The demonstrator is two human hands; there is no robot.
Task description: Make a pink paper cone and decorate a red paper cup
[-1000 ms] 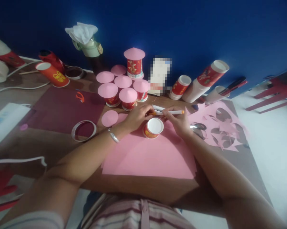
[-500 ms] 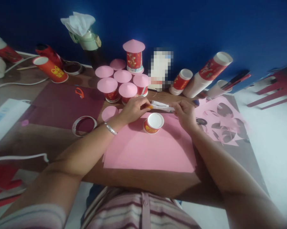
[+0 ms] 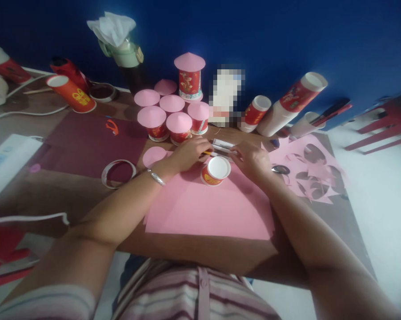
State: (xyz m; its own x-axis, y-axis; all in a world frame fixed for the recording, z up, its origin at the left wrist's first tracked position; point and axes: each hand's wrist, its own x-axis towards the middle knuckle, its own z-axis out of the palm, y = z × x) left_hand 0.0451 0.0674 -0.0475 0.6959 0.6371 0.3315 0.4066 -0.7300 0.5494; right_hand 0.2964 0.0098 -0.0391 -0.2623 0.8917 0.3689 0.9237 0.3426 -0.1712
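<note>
Both my hands meet at the back edge of the pink paper sheets (image 3: 207, 209). Between them lies a slim white tube with a yellow-orange end (image 3: 218, 154), low over the tabletop. My left hand (image 3: 194, 152), with a silver bracelet at the wrist, has its fingers closed at the yellow-orange end. The fingertips of my right hand (image 3: 250, 161) pinch near the other end; their exact grip is partly hidden. Just behind is another whitish tube (image 3: 223, 144). In front of the hands, a red paper cup (image 3: 212, 177) stands upside down on the pink paper, its white base up.
Several red cups with pink cone roofs (image 3: 179, 124) stand behind my left hand. Cut pink scraps (image 3: 315, 173) and scissors (image 3: 281, 169) lie to the right. Tape rolls (image 3: 118, 174), stacked cups (image 3: 292, 104), a pen cup (image 3: 305, 123) and a bottle (image 3: 125, 58) surround the workspace.
My right hand has moved left and slightly down, closer to my left hand. The slim tube between them has come lower, and the whitish tube behind shows more plainly.
</note>
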